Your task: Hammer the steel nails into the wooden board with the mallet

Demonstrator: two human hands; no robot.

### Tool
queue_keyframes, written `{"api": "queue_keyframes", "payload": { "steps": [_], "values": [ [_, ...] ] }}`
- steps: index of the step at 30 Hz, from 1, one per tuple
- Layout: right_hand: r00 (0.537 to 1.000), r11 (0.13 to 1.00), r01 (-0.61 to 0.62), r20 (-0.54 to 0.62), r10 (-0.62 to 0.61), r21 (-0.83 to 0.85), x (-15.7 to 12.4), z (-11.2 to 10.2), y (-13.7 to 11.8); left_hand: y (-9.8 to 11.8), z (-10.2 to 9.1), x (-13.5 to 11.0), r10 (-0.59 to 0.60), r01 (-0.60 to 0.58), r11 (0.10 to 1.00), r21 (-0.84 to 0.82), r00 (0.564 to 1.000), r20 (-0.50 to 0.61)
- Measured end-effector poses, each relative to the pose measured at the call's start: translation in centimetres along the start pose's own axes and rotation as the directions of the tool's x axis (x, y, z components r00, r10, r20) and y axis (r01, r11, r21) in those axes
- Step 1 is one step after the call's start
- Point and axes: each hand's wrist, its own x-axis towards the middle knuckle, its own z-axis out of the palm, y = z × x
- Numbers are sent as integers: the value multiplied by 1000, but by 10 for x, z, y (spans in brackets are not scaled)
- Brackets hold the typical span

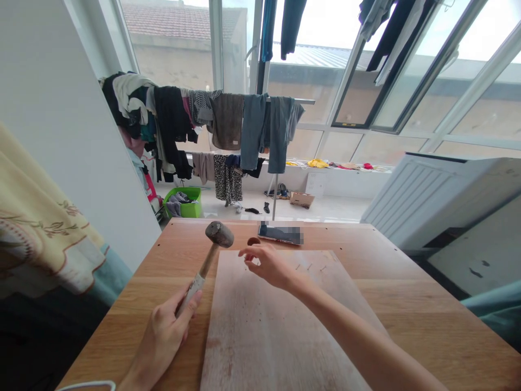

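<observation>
My left hand (169, 320) is closed round the pale-wrapped handle of a hammer (220, 234), its blocky grey head raised above the left edge of a whitish wooden board (260, 331). Over the far left part of the board is my right hand (264, 263), fingers curled towards the thumb. Whatever sits between those fingertips is too small to make out. To the right of that hand, several thin nails (310, 267) stand in the board, some leaning. A small round brown object (253, 241) lies just beyond the fingers, partly hidden by them.
The board lies on a wooden table (134, 326). A dark phone (280, 233) rests near the table's far edge. Beyond stand a drying rack with clothes (228, 122) and a green basket (191, 202). A white appliance (439, 190) is at right, a curtain (44, 228) at left.
</observation>
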Motion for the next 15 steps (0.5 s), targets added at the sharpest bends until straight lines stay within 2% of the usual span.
{"api": "queue_keyframes", "payload": {
  "steps": [6,15],
  "values": [
    [1000,997,1,-8,-1,-74,-5,6,-2,1,0,-1,14,-14,1000,0,1000,17],
    [1000,998,-15,20,16,-57,-9,10,1,2,1,-2,50,-52,998,39,998,38]
  ]
}}
